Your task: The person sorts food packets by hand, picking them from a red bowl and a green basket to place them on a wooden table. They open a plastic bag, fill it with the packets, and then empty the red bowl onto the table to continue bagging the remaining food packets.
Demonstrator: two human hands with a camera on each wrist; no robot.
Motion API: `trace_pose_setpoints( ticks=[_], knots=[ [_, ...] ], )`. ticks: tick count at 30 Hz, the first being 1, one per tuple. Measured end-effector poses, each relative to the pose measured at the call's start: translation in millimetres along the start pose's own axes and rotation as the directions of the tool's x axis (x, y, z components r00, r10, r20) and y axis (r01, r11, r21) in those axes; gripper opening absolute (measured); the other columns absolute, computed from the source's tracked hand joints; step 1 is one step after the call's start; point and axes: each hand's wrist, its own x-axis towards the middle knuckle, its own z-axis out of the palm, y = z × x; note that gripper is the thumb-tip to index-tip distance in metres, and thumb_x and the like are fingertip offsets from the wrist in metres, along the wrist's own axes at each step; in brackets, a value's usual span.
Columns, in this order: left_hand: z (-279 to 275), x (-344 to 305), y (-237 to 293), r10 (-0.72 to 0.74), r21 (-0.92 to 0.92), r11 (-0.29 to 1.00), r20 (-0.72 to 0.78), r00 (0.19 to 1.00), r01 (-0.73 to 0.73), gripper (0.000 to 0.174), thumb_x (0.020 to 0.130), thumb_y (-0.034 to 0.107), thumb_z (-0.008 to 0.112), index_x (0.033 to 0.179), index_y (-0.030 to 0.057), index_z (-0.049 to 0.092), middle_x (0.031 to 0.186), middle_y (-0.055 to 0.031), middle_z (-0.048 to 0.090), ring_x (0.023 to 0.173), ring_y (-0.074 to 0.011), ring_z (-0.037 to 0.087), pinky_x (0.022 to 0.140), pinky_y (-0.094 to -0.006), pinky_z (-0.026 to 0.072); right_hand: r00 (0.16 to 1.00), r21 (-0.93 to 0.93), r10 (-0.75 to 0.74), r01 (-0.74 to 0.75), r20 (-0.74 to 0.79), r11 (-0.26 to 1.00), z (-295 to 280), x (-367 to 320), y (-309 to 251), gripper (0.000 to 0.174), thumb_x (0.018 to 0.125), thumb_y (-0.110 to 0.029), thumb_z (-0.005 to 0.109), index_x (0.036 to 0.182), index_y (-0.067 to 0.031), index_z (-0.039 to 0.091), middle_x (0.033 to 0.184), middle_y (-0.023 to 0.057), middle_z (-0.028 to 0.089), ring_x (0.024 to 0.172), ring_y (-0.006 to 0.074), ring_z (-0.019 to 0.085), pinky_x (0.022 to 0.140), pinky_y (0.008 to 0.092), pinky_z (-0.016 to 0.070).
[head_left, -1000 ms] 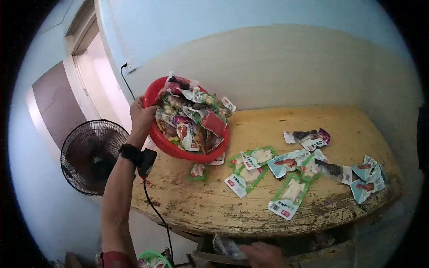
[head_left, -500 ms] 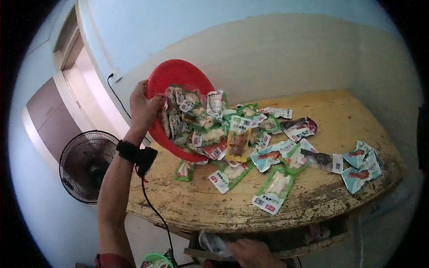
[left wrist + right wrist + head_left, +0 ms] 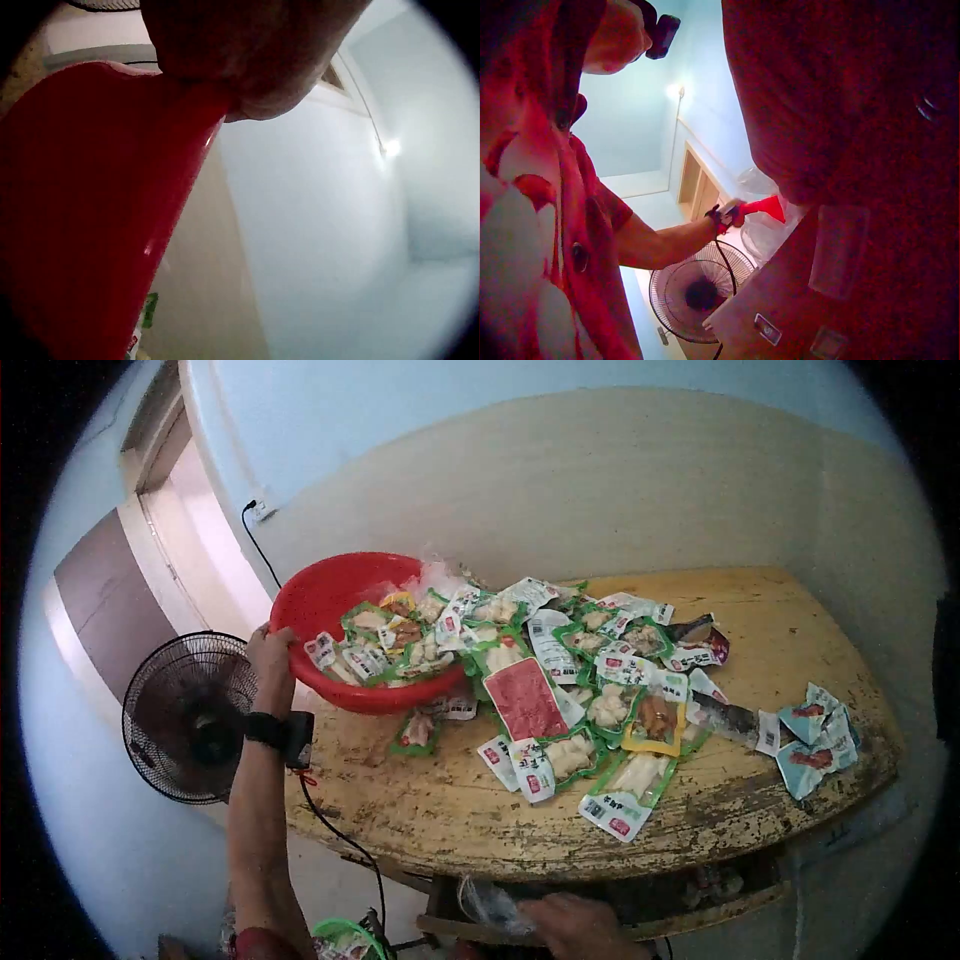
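My left hand (image 3: 272, 656) grips the rim of a red basin (image 3: 345, 582) at the table's left end; in the left wrist view the hand (image 3: 247, 56) pinches the basin's edge (image 3: 97, 195). The basin tilts to the right, with several sealed food packets (image 3: 390, 635) inside it. More packets (image 3: 525, 698) lie heaped from its lip across the table, green-edged, yellow-edged and one red. My right hand (image 3: 585, 926) is low at the table's front, beside a clear plastic bag (image 3: 490, 906); its fingertips are indistinct, so its hold cannot be told.
The yellow, worn table (image 3: 450, 830) has an open drawer (image 3: 690, 923) below its front edge. Dark-meat and blue packets (image 3: 815, 755) lie at its right end. A black fan (image 3: 190, 715) stands at the left, a cable (image 3: 345, 825) hangs nearby, and a green-rimmed container (image 3: 345, 935) is below.
The basin has tipped rightwards and then come lower and to the left in my left hand. Many packets have slid out onto the table. My right hand has stayed low by the drawer.
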Motion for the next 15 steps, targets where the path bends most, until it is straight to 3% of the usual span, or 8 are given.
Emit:
trace_pose_setpoints(
  ticks=[3,7,8,9,10,12,14,15],
  knots=[
    [-50,17,-62,-0.114,0.031,0.993,0.019,0.993,0.113,0.016,0.075,-0.001,0.063,0.090,-0.0051,0.066,0.082,-0.0093,0.068,0.073,-0.0201,0.064,0.065,-0.0324,0.0529,0.958,0.043,0.164,-0.179,0.233,0.983,-15,4,-5,0.029,0.099,-0.003,0.058,0.128,-0.0037,0.062,0.098,0.0149,0.062,0.075,0.0327,0.058,0.062,0.0446,0.0451],
    [-87,5,-119,-0.161,-0.011,0.987,-0.015,0.987,0.161,0.008,0.079,0.001,0.064,0.086,-0.0027,0.065,0.082,-0.0094,0.068,0.073,-0.0210,0.065,0.070,-0.0343,0.0536,0.986,-0.069,0.108,-0.100,0.130,0.993,-2,8,-4,0.030,0.098,-0.002,0.059,0.127,-0.0040,0.064,0.096,0.0139,0.065,0.078,0.0323,0.062,0.064,0.0438,0.0492],
    [-95,12,-153,-0.264,-0.316,0.914,0.010,0.964,0.254,0.010,0.084,0.005,0.065,0.091,-0.0017,0.067,0.090,-0.0097,0.069,0.079,-0.0217,0.066,0.077,-0.0364,0.0558,0.977,-0.066,0.138,-0.129,0.165,0.989,-7,11,-8,0.030,0.098,-0.003,0.060,0.127,-0.0040,0.064,0.096,0.0141,0.066,0.079,0.0326,0.063,0.065,0.0438,0.0498],
    [-97,11,-160,-0.302,-0.330,0.895,0.050,0.952,0.301,0.011,0.085,0.005,0.065,0.093,-0.0016,0.067,0.093,-0.0099,0.069,0.082,-0.0222,0.066,0.079,-0.0370,0.0564,0.965,-0.063,0.169,-0.159,0.199,0.985,-11,13,-10,0.030,0.098,-0.003,0.060,0.127,-0.0041,0.064,0.096,0.0142,0.066,0.080,0.0329,0.063,0.066,0.0439,0.0504],
    [-100,11,-166,-0.337,-0.341,0.873,0.091,0.937,0.348,0.013,0.085,0.006,0.065,0.095,-0.0014,0.067,0.097,-0.0100,0.070,0.085,-0.0227,0.067,0.081,-0.0377,0.0570,0.911,0.086,0.332,-0.361,0.244,0.928,-7,8,-5,0.029,0.098,-0.004,0.061,0.127,-0.0041,0.064,0.100,0.0147,0.067,0.083,0.0328,0.065,0.068,0.0434,0.0519],
    [-103,0,-163,-0.410,-0.423,0.789,0.180,0.894,0.447,0.019,0.088,0.009,0.067,0.104,-0.0009,0.067,0.106,-0.0101,0.070,0.093,-0.0243,0.067,0.085,-0.0399,0.0588,0.706,0.328,0.584,-0.706,0.401,0.627,2,-6,7,0.029,0.098,-0.006,0.062,0.128,-0.0041,0.063,0.108,0.0156,0.068,0.090,0.0326,0.068,0.073,0.0424,0.0548],
    [-91,-27,-121,-0.428,-0.379,0.811,0.138,0.893,0.447,0.020,0.091,0.013,0.068,0.106,0.0010,0.067,0.106,-0.0096,0.070,0.094,-0.0251,0.067,0.084,-0.0409,0.0595,0.918,0.019,0.327,-0.339,0.223,0.940,0,-5,9,0.031,0.101,-0.013,0.061,0.131,-0.0064,0.063,0.118,0.0157,0.067,0.100,0.0286,0.069,0.083,0.0367,0.0557],
    [-85,-35,-108,-0.447,-0.349,0.817,0.120,0.887,0.459,0.020,0.092,0.015,0.068,0.107,0.0019,0.067,0.106,-0.0093,0.070,0.095,-0.0254,0.067,0.083,-0.0415,0.0599,0.969,-0.161,0.159,-0.130,0.187,0.978,-6,9,-2,0.032,0.102,-0.016,0.061,0.133,-0.0076,0.062,0.123,0.0158,0.066,0.106,0.0265,0.069,0.087,0.0339,0.0561]
  ],
)
